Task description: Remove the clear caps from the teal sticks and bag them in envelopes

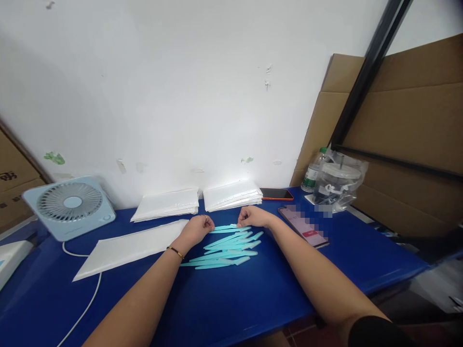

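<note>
Several turquoise eyebrow razors [231, 254] with pale blade covers lie in a loose, roughly parallel pile on the blue table. At the far side of that pile, my left hand [197, 230] pinches the handle end of a razor [224, 227]. My right hand [253, 217] has thumb and forefinger closed on the covered blade end of it. Whether this razor is lifted off the table I cannot tell. Beside my left wrist, a white padded envelope [126, 248] lies flat.
Two stacks of white envelopes, one left [166, 202] and one right [231, 195], lie by the wall. A fan [74, 205] with a cable stands at left. At right are a phone [304, 226], an orange-edged phone [278, 194], a bottle [311, 176] and a bagged cup [338, 185].
</note>
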`<state>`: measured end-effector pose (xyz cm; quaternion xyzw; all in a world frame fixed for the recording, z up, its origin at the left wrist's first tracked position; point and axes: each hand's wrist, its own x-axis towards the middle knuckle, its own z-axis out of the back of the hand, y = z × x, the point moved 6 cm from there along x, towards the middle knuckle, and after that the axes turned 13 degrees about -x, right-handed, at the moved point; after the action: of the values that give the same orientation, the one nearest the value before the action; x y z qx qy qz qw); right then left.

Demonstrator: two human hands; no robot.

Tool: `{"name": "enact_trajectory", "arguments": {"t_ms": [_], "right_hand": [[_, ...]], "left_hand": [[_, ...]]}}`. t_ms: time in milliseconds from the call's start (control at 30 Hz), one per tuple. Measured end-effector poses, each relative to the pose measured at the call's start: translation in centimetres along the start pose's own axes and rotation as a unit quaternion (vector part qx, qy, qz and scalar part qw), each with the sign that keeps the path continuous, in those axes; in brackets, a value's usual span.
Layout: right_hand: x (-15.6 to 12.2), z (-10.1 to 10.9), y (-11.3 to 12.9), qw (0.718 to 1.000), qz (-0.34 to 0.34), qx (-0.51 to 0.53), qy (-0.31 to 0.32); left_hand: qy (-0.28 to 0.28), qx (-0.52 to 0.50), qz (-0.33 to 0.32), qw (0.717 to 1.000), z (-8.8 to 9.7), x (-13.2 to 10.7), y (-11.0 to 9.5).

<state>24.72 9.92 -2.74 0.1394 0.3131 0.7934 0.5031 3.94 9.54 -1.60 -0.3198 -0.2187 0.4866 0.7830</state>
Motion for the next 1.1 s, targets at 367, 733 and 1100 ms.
{"name": "enact_trajectory", "arguments": {"t_ms": [367, 733, 1100], "right_hand": [[-2.4, 3.6, -0.4, 0.993, 0.036, -0.056, -0.095], [-2.7, 1.7, 2.1, 0.976, 0.117, -0.162, -0.082], [-3.1, 3.2, 0.3, 0.98, 0.072, -0.167, -0.079]], "left_hand": [[-0.035, 0.039, -0.099, 0.994, 0.9, -1.2, -1.8], [0.026, 0.152, -0.147, 0.977, -0.4, -1.8, -3.6], [0.025, 0.135, -0.08, 0.987, 1.5, -1.8, -1.8]]}}
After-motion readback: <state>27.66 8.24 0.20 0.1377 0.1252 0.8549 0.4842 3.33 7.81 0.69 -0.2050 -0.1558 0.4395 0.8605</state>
